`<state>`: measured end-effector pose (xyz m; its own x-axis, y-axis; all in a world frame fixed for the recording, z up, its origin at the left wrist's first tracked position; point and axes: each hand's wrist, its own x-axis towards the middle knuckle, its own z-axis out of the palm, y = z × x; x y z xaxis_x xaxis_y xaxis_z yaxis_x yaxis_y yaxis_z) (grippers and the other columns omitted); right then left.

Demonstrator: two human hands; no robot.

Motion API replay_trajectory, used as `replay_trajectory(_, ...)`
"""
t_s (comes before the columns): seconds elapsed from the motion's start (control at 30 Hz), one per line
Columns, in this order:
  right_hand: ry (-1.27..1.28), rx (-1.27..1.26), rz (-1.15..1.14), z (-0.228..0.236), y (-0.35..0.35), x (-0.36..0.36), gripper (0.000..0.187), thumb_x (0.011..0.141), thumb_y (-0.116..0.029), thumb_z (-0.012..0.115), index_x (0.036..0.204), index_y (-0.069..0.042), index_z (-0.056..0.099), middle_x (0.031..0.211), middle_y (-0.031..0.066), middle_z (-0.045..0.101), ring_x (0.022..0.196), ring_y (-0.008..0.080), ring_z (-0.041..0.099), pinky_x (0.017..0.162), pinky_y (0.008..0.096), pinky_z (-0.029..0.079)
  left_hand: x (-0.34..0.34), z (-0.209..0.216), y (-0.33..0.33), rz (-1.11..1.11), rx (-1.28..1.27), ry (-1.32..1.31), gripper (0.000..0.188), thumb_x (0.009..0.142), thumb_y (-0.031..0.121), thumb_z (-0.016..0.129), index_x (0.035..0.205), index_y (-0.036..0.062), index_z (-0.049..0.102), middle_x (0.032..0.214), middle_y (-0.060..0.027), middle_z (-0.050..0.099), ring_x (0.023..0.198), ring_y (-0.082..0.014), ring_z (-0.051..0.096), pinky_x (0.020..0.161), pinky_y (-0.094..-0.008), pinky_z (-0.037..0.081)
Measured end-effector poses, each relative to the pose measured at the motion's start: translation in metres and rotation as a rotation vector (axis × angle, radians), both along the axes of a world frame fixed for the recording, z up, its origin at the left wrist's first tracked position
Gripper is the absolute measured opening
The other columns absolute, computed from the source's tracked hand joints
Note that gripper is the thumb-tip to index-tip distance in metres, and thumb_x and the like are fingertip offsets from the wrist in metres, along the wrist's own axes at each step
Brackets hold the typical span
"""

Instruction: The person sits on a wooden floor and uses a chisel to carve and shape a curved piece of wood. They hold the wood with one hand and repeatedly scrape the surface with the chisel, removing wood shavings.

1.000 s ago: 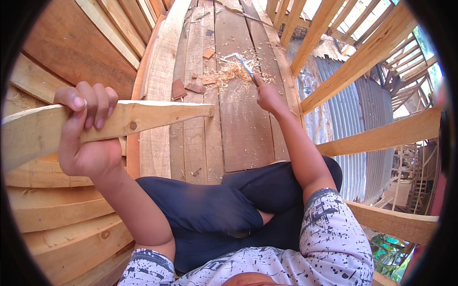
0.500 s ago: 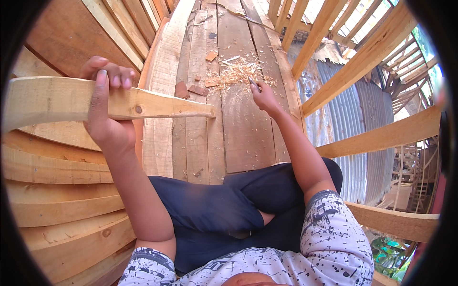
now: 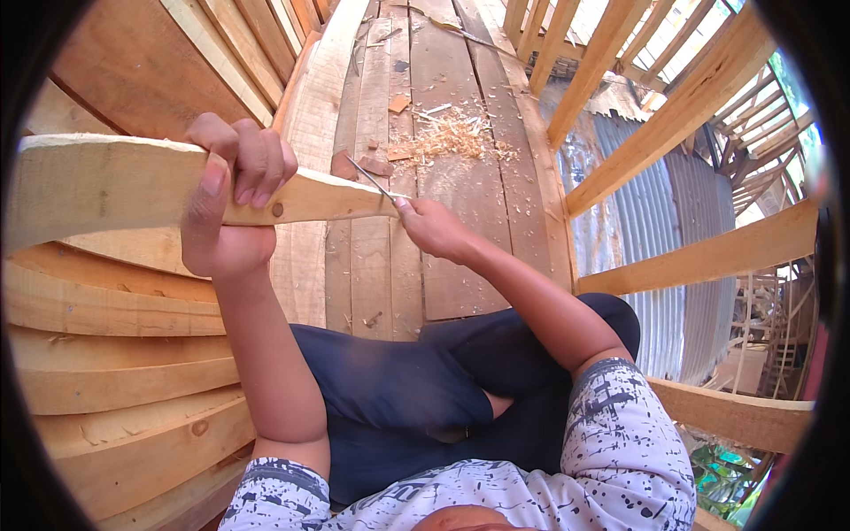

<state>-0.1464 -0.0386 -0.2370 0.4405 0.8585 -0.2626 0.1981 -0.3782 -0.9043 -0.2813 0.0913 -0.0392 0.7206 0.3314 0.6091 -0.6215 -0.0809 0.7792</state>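
A long pale wooden piece [image 3: 106, 181], broad at the left and tapering to a narrow tip at the right, is raised above the plank floor. My left hand [image 3: 237, 195] is wrapped round its middle, close to a dark knot. In my closed right hand [image 3: 436, 230] is a knife [image 3: 370, 176] with a thin blade pointing up and to the left. The blade lies across the tapered tip, at its upper edge. The knife's handle is mostly hidden in the fist.
Curled wood shavings [image 3: 452, 134] and several small reddish wood scraps [image 3: 376, 166] lie on the plank floor [image 3: 460, 274]. Stacked boards [image 3: 133, 389] line the left side. A wooden railing [image 3: 699, 252] stands at the right, with corrugated metal sheets [image 3: 637, 239] beyond it.
My right hand has brought the knife from over the shavings leftward and nearer, onto the wooden piece's tip. My left hand has shifted slightly right, its fingers now folded over the top edge.
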Motion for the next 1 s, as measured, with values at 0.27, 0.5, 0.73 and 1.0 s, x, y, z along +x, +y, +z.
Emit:
replay_trajectory(0.27,0.04,-0.322,-0.028,-0.056,-0.003,0.013,0.053,0.106,-0.038,0.035,0.089,0.006,0.059,0.074,0.0244,0.061,0.075,0.0415,0.063,0.072,0.0473,0.048,0.008,0.0,-0.001,-0.004,-0.017,0.009,0.028,0.091,0.025,0.06,0.08,0.0132,0.037,0.064,0.003,0.035,0.057,-0.008,0.034,0.058,-0.0265,0.03)
replay_trajectory(0.5,-0.114,0.083,0.057,0.005,0.003,0.004,0.053,0.106,-0.037,0.036,0.08,0.004,0.056,0.069,0.0222,0.06,0.068,0.0408,0.059,0.067,0.0493,0.044,0.006,0.003,0.005,-0.103,0.013,0.023,0.032,0.089,0.027,0.062,0.079,0.0147,0.035,0.063,0.0032,0.035,0.057,-0.0081,0.035,0.058,-0.0263,0.029)
replay_trajectory(0.73,-0.156,0.067,0.036,0.023,0.007,-0.005,0.052,0.105,-0.035,0.039,0.078,0.005,0.059,0.069,0.0279,0.059,0.066,0.0468,0.057,0.066,0.0532,0.043,-0.007,0.0,0.022,-0.109,-0.039,0.027,0.03,0.088,0.026,0.062,0.08,0.0166,0.034,0.065,0.0038,0.035,0.058,-0.0078,0.034,0.059,-0.0257,0.03)
replay_trajectory(1.0,-0.098,0.026,-0.016,0.012,0.0,-0.005,0.046,0.103,-0.029,0.04,0.091,0.008,0.065,0.084,0.032,0.065,0.083,0.0498,0.063,0.08,0.0552,0.048,0.007,0.004,0.009,-0.129,-0.008,0.036,0.03,0.088,0.026,0.062,0.079,0.0164,0.035,0.064,0.0038,0.035,0.057,-0.0079,0.034,0.059,-0.0256,0.03)
